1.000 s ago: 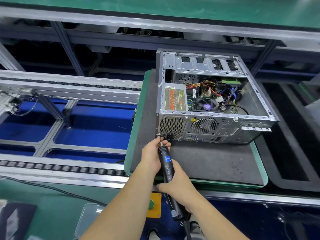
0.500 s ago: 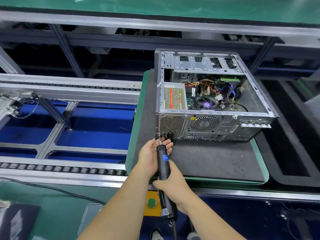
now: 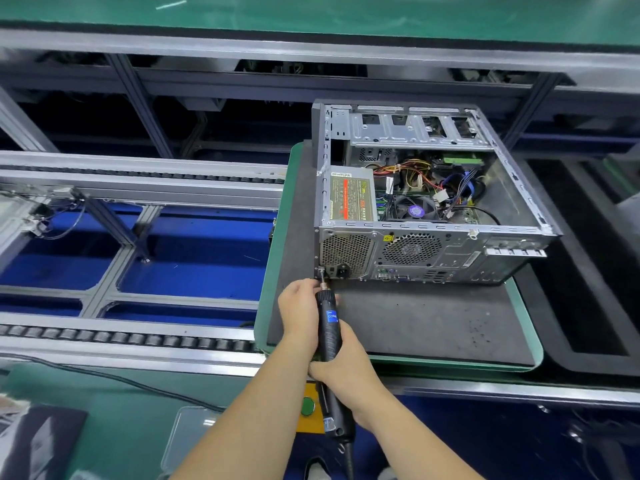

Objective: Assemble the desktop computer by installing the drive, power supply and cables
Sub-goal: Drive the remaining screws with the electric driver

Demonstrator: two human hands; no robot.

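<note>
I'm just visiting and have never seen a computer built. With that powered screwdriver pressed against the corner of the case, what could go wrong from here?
1. The electric screwdriver meets the screw at a slant; its bit could slip and scratch the computer case.
2. The left hand holds the tool's tip close to the bit, so a slip might nick a finger.
3. The right hand pushes forward; the case could slide on the grey mat.

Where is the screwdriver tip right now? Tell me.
In the head view, the electric screwdriver tip sits at the lower left corner of the computer case rear panel, beside the power socket.
</note>
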